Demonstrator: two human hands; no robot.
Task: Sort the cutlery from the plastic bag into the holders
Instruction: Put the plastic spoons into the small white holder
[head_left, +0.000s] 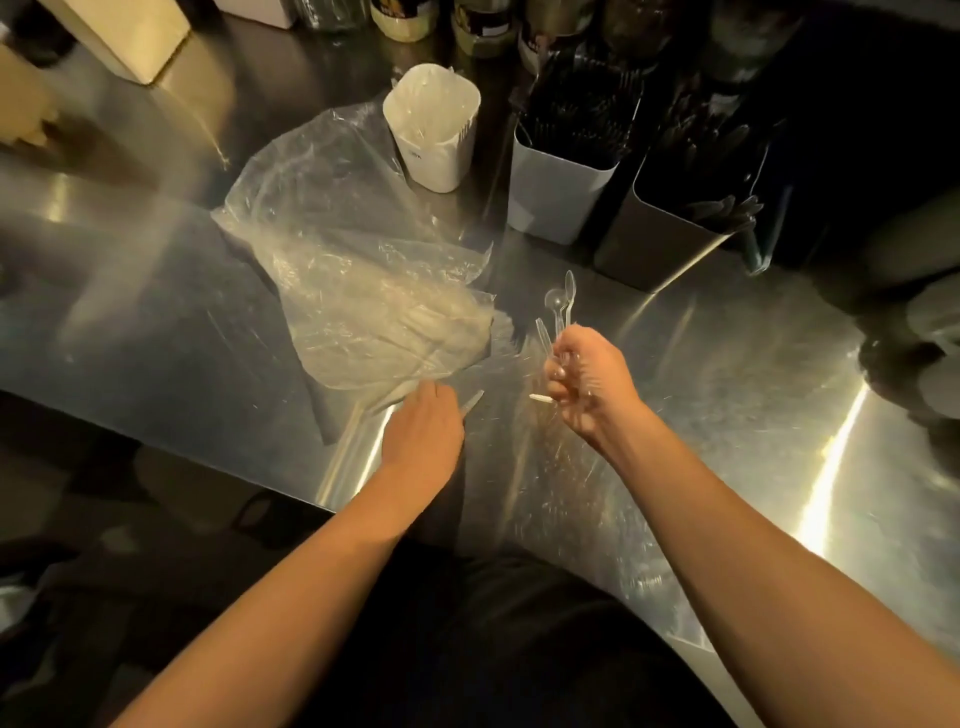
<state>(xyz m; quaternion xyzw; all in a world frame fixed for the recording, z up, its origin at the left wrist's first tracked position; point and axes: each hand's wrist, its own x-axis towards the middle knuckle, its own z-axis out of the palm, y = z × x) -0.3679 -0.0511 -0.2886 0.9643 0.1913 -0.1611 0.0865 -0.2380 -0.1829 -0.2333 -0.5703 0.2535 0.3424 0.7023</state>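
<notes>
Head view looks down on your 2 bare arms over a shiny steel counter (701, 395). Your right hand (587, 384) is curled around a small bunch of clear plastic spoons (558, 312), bowls pointing up and away from you, handle ends poking out below your fingers. Your left hand (423, 431) lies flat, fingers straight, at the near edge of a crumpled clear plastic bag (363, 280), with 1 loose clear piece of cutlery (474, 401) just beside it; you cannot tell whether the fingers touch it. More pale cutlery seems to show through the bag, though glare blurs it.

Behind the bag stand 3 holders: a white holder (434, 135) with clear pieces inside, a square white holder (558, 192) packed with dark cutlery, and a grey holder (660, 234) with dark pieces.

These spoons are likely very light, thin, a bit springy and slippery, so grip them together by the handles, firmly but without bending. The bag is soft and will slide, so steady it as you pull pieces out.
</notes>
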